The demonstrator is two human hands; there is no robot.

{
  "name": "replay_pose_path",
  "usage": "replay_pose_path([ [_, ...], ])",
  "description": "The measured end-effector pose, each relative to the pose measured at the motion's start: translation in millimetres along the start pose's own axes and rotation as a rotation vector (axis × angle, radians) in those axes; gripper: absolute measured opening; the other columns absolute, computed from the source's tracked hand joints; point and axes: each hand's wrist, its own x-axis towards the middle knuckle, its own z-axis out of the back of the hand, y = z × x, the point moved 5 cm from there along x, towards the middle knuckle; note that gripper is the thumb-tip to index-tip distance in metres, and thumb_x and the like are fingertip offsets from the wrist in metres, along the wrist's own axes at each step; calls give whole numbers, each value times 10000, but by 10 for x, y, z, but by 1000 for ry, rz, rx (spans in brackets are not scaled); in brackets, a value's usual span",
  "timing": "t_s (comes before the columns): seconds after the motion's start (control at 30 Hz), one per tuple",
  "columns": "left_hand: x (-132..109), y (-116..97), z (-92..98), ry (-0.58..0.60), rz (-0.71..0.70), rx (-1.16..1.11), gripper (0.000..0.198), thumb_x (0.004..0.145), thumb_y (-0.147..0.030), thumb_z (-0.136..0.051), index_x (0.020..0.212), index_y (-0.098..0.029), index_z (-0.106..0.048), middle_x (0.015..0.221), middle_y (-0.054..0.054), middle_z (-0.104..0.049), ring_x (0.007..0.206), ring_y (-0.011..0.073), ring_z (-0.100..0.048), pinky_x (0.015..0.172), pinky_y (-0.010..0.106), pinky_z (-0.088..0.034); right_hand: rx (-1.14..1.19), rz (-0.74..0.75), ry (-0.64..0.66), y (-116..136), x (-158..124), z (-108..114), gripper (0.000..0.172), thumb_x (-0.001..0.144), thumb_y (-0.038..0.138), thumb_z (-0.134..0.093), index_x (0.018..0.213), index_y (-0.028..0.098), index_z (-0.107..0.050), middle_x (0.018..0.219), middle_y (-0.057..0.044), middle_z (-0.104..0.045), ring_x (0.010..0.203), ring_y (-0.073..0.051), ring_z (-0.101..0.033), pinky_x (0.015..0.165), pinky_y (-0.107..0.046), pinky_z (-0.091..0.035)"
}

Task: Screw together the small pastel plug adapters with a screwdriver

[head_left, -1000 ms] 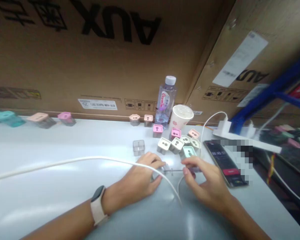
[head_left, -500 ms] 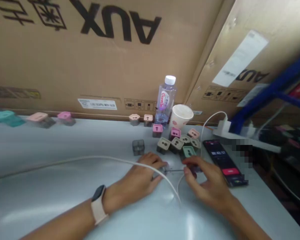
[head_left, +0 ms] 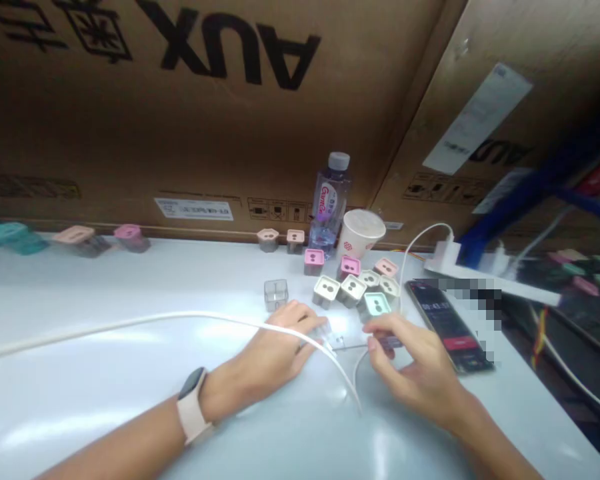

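My left hand (head_left: 283, 343), with a watch (head_left: 193, 393) on its wrist, is closed on a small clear plastic piece (head_left: 324, 330), mostly hidden by the fingers. My right hand (head_left: 417, 360) pinches a screwdriver (head_left: 353, 347); its thin shaft points left toward the clear piece, and its dark handle is partly covered. Whether the tip touches the piece I cannot tell. A white cable (head_left: 200, 315) passes in front of my left hand. Just beyond it stands a clear divided box (head_left: 276, 295). Behind my right hand sits a mint-topped small container (head_left: 377, 305).
Several small containers with pink and cream tops (head_left: 326, 288) stand behind the hands. Beyond are a water bottle (head_left: 330, 207) and a paper cup (head_left: 363, 233). A phone (head_left: 447, 323) lies right, near a power strip (head_left: 495, 280). Large cardboard boxes (head_left: 205, 133) line the back.
My left hand has shifted slightly left with the clear piece, and the screwdriver's shaft tilts a little more downward to the left. The table looks brighter and the boxes darker.
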Motion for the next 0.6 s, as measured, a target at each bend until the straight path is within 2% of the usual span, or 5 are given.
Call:
replay_pose_path([
  [0.17, 1, -51, 55, -23, 19, 3, 284, 981, -198, -652, 1263, -186, -680, 1123, 73, -680, 1069, 249, -633, 986, 417, -549, 5, -7, 2, -4, -8, -14, 111, 935, 128, -581, 988, 214, -627, 754, 2, -660, 620, -136, -637, 573, -249, -541],
  [0.33, 11, -117, 79, 30, 13, -5, 274, 956, -199, -652, 1225, -187, -701, 1088, 88, -685, 1047, 262, -635, 955, 427, -557, 27, -9, -1, 8, 1, -28, 90, 939, 131, -593, 966, 204, -639, 748, 11, -662, 606, -121, -631, 559, -232, -524],
  [0.6, -7, -80, 40, 19, 9, 0, 303, 936, -186, -668, 1238, -191, -699, 1102, 83, -673, 1052, 265, -620, 964, 452, -549, 29, -20, -12, 16, 8, 4, 80, 954, 153, -583, 938, 204, -642, 705, 15, -648, 568, -118, -607, 536, -235, -509],
])
